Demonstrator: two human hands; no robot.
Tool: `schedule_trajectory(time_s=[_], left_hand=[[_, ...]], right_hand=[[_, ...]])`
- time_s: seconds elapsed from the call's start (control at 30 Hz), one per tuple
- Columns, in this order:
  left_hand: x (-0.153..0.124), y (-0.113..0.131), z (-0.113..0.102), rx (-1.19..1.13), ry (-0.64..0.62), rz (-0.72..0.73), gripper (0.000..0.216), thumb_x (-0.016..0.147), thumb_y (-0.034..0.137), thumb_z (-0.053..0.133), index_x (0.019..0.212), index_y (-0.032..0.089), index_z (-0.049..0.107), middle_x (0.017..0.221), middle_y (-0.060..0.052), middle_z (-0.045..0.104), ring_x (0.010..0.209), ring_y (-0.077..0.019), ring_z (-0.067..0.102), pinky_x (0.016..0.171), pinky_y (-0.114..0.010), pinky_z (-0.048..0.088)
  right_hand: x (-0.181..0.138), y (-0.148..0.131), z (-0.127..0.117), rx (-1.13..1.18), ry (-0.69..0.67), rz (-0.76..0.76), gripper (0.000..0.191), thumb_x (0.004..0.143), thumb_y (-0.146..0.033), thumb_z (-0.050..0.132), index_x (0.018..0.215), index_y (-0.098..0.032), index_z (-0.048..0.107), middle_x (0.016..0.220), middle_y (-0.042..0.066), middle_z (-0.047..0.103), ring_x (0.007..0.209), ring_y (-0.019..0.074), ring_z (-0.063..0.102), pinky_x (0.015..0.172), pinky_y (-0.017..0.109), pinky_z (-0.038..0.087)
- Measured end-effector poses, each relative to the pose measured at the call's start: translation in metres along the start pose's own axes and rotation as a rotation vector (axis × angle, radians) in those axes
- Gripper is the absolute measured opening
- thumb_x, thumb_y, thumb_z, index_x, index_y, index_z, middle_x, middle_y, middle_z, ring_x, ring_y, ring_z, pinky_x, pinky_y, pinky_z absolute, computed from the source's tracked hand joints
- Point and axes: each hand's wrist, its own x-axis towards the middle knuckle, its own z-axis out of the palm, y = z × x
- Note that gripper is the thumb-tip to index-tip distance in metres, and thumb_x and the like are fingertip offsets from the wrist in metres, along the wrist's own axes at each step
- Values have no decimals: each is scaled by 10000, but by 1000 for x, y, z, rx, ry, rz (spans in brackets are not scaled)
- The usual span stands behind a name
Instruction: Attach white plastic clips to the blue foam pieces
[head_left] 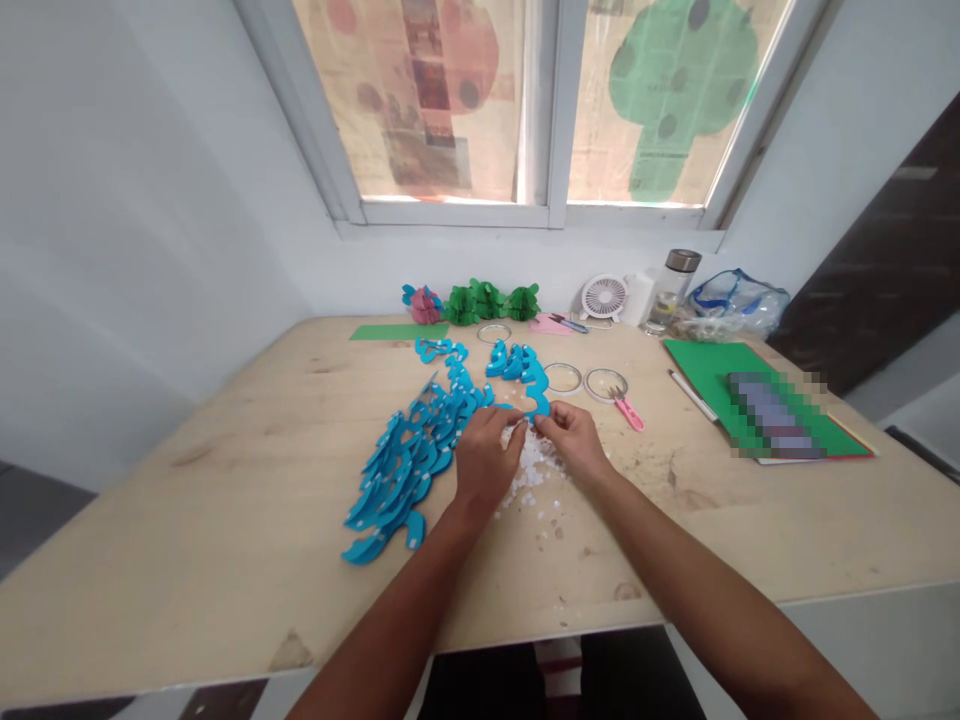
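Left hand [484, 462]: fingers pinched shut on one end of the blue cutout [535, 398].
Right hand [574, 440]: fingers pinched on the same cutout's other end.
Cutout position: mid-worktop [225, 520], just above the white scraps [534, 468].
Left of hands: overlapping blue pieces [409, 455], lying flat.

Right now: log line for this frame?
left hand, right hand: pinching blue curved paper cutout | below: white paper scraps | beside: blue paper cutout pile
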Motion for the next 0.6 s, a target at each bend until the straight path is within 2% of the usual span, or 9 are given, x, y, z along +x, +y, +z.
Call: schedule_trajectory(time_s=[0.1,0.23,0.6], left_hand=[[-1,-3,3,102,-19,73,178,810,252,493,834,202,662,833,-71,677,859,-224,581,800,-334,431],[0,-6,4,104,-27,72,189,819,252,492,853,211,673,838,-69,683,850,-219,583,800,-335,435],[2,-3,-1,-37,-94,-89,177,799,246,520,823,210,692,861,-57,704,852,-207,614,790,-326,453]], right_hand=[[0,-2,0,-20,5,-8,298,693,-444,619,620,-163,546,559,-4,539,522,112,461,485,222,338],[-1,-5,1,-34,-8,-18,329,680,-471,625,590,-165,545,541,-6,530,519,113,459,479,222,328],[-1,-5,0,-41,-49,-20,330,674,-470,633,586,-159,564,532,-18,519,498,99,431,471,220,300]])
